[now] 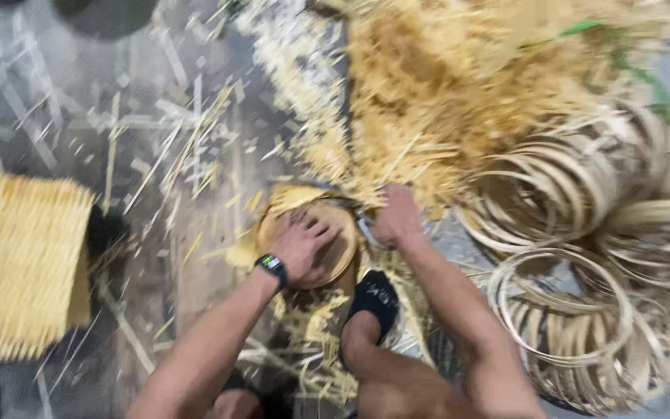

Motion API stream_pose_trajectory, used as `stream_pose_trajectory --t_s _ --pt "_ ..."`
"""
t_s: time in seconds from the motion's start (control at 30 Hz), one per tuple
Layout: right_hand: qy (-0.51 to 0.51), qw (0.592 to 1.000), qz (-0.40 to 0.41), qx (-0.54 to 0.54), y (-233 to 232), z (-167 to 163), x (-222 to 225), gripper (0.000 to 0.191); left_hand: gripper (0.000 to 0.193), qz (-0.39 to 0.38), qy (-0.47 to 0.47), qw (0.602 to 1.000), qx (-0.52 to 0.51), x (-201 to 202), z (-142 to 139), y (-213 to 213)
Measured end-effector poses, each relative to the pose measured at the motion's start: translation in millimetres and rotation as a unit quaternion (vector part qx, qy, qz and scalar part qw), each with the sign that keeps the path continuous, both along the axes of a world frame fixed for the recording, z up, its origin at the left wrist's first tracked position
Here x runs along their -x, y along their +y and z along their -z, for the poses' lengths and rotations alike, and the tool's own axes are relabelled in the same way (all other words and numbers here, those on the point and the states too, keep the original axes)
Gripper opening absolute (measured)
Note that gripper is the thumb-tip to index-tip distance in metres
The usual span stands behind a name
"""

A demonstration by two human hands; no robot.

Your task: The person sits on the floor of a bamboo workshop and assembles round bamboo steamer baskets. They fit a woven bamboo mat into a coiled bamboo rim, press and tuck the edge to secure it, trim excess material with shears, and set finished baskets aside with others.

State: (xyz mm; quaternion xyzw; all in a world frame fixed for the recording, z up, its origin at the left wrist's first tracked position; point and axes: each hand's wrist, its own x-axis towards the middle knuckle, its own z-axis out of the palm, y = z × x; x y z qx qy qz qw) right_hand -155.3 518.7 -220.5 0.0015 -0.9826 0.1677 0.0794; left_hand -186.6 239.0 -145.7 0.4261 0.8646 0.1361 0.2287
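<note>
A view from above looks down at a person's two bare arms working over a round, shallow woven bamboo basket (327, 233) that lies on a littered floor (63, 93). The basket is circular, so it has no clear long axis; its open face points up toward the camera, tilted slightly. The left hand (304, 244), with a dark smartwatch (271, 268) on the wrist, rests flat inside the basket, its fingers spread apart and pressing on the woven surface. The right hand (397, 217) is at the basket's right rim, its fingers curled together around the rim; something pale shows beneath it, too blurred to tell what. Just below the basket is the person's foot in a black sock (374, 299). Beyond the basket, toward the top of the view, rises a big heap of pale bamboo shavings (459, 85). To the right of the basket lie many coiled hoops of thin bamboo strip (575, 202), stacked loosely. Well to the left of the basket sits a flat bundle of yellow bamboo sticks (21, 264) laid side by side. Loose splinters and strips are scattered across the floor around the basket.
</note>
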Motion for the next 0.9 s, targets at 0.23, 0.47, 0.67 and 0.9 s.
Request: stream_pose_trajectory --t_s 0.23,0.47,0.67,0.9 --pt "-0.314 0.941 -0.081 -0.102 8.7 -5.5 -11.5 0.035 0.073 0.056 -0.026 0.998 0.013 -4.2 -12.9 5.1" --pt "-0.105 0.983 -0.069 -0.134 -5.2 5.1 -12.4 0.046 0.064 0.137 -0.013 0.99 0.043 -1.4 -4.8 3.6" --pt "-0.258 0.963 -0.039 -0.066 3.8 5.1 -27.6 0.042 0.103 -0.27 0.107 0.954 -0.072 -49.7 7.8 10.9" --pt "-0.275 0.947 -0.053 -0.155 -8.2 3.1 -19.1 0.041 0.098 -0.272 0.02 0.96 0.062 -52.2 7.8 18.0"
